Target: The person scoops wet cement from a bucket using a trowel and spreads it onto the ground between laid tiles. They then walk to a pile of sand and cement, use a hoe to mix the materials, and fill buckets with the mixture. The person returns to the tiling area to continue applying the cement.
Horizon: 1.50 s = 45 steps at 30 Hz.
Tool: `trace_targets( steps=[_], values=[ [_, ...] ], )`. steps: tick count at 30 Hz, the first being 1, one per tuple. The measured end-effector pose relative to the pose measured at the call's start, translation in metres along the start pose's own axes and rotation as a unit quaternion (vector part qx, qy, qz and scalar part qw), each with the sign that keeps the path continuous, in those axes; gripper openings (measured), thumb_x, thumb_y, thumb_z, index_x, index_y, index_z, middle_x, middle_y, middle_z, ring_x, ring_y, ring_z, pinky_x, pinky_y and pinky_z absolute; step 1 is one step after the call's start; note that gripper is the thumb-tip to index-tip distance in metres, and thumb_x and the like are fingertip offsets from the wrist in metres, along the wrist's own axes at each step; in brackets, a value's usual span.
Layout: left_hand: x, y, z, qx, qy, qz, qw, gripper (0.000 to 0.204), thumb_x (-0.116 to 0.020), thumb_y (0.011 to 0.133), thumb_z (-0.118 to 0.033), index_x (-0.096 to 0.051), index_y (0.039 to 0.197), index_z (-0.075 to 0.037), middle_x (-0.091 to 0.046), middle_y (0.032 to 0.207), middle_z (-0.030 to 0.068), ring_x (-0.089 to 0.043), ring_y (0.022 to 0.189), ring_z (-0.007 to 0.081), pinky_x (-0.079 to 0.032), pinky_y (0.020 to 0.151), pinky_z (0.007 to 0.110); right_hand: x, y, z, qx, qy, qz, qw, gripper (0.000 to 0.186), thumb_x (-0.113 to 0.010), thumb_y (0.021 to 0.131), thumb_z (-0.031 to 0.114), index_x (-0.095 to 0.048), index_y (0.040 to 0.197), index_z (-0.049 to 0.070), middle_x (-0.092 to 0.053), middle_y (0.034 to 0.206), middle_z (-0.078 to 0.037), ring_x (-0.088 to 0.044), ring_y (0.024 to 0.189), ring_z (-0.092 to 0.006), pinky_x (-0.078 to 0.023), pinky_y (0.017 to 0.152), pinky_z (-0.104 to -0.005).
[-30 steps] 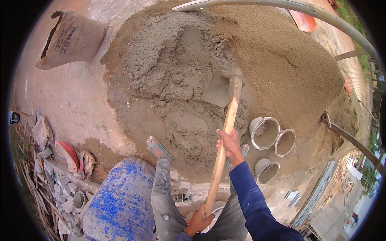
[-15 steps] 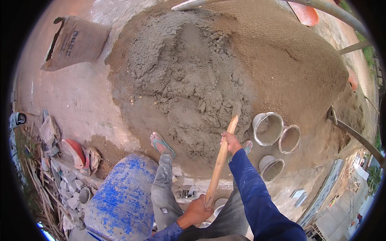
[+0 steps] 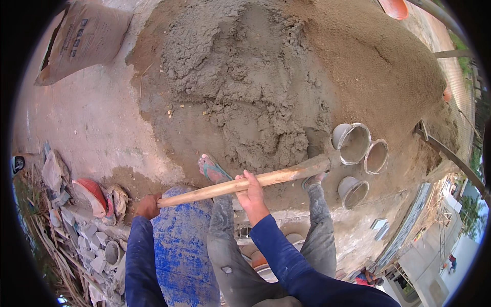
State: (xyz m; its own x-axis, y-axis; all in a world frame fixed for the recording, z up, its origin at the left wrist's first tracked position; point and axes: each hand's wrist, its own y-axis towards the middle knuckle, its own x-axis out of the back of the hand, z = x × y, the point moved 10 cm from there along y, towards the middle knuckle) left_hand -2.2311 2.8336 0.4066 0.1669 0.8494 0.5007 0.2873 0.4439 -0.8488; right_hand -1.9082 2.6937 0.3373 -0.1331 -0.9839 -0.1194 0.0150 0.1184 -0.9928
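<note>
A hoe (image 3: 220,189) with a pale wooden handle lies slantwise across my front, its right end caked in mortar. My left hand (image 3: 148,206) is wrapped round the butt of the handle, above the blue-stained drum (image 3: 184,245). Near mid-handle, my right hand (image 3: 250,193) grips the wood. The hoe's grey blade (image 3: 318,142) shows beside the near right edge of the wet mortar heap (image 3: 255,82), its outline hard to separate from the mortar. My sandalled feet stand at the heap's near side, with the handle passing over my legs.
Three mortar-smeared buckets (image 3: 353,145) stand right of the hoe's end. Brown sand (image 3: 378,71) is piled behind them. An open paper sack (image 3: 87,41) is at far left. Broken blocks (image 3: 94,240) and a red pan (image 3: 89,194) lie at near left.
The hoe has swung from steep to nearly level, and its butt has moved left and away from my body with my left hand. My right hand has shifted left; the hoe's far end has moved nearer.
</note>
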Motion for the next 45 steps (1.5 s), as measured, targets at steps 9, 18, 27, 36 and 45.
trace_targets(
  steps=[9,18,27,36,45],
  values=[
    [0.012,-0.183,-0.103,-0.057,-0.121,0.239,0.962,0.034,-0.074,0.07,-0.028,-0.065,0.095,-0.008,-0.065,0.075,0.0168,-0.063,0.071,0.0383,-0.05,0.064,0.045,0.035,-0.117,0.033,-0.036,-0.136,-0.028,0.99,0.012,-0.063,0.083,0.006,-0.051,0.085,0.007,-0.052,0.081,-0.006,-0.056,0.075,-0.0201,-0.052,0.082,-0.0454],
    [-0.092,-0.127,-0.423,0.092,-0.434,0.196,0.875,0.042,-0.065,0.073,-0.016,-0.057,0.109,0.004,-0.065,0.077,0.0179,-0.065,0.071,0.0284,-0.051,0.066,0.038,-0.009,0.068,0.238,0.035,-0.44,-0.026,0.897,0.011,-0.065,0.078,0.006,-0.056,0.081,0.001,-0.052,0.061,-0.007,-0.052,0.045,-0.0185,-0.048,0.041,-0.0364],
    [-0.062,0.007,-0.532,-0.008,-0.451,0.072,0.89,0.035,-0.065,0.073,-0.013,-0.057,0.103,0.003,-0.06,0.071,0.0107,-0.056,0.066,0.0167,-0.047,0.062,0.034,-0.153,0.022,0.451,0.375,-0.496,-0.005,0.783,0.033,-0.064,0.078,0.006,-0.041,0.101,0.0,-0.055,0.072,-0.01,-0.057,0.051,-0.0151,-0.048,0.039,-0.0308],
    [-0.014,-0.108,-0.48,0.039,-0.348,0.201,0.915,0.042,-0.065,0.072,-0.021,-0.052,0.099,0.008,-0.061,0.076,0.0181,-0.064,0.071,0.0287,-0.049,0.067,0.038,0.043,0.086,0.299,0.059,-0.442,-0.076,0.892,0.011,-0.063,0.079,0.002,-0.052,0.08,0.0,-0.052,0.058,-0.009,-0.053,0.046,-0.021,-0.049,0.041,-0.0369],
    [0.07,-0.096,-0.266,-0.088,-0.112,0.202,0.969,0.027,-0.064,0.072,-0.017,-0.056,0.096,-0.007,-0.062,0.074,0.0229,-0.062,0.072,0.0418,-0.05,0.065,0.048,0.044,0.014,0.175,0.079,-0.113,-0.053,0.989,0.013,-0.068,0.08,0.008,-0.055,0.081,0.007,-0.055,0.069,-0.005,-0.056,0.063,-0.0205,-0.053,0.065,-0.0399]
  ],
)
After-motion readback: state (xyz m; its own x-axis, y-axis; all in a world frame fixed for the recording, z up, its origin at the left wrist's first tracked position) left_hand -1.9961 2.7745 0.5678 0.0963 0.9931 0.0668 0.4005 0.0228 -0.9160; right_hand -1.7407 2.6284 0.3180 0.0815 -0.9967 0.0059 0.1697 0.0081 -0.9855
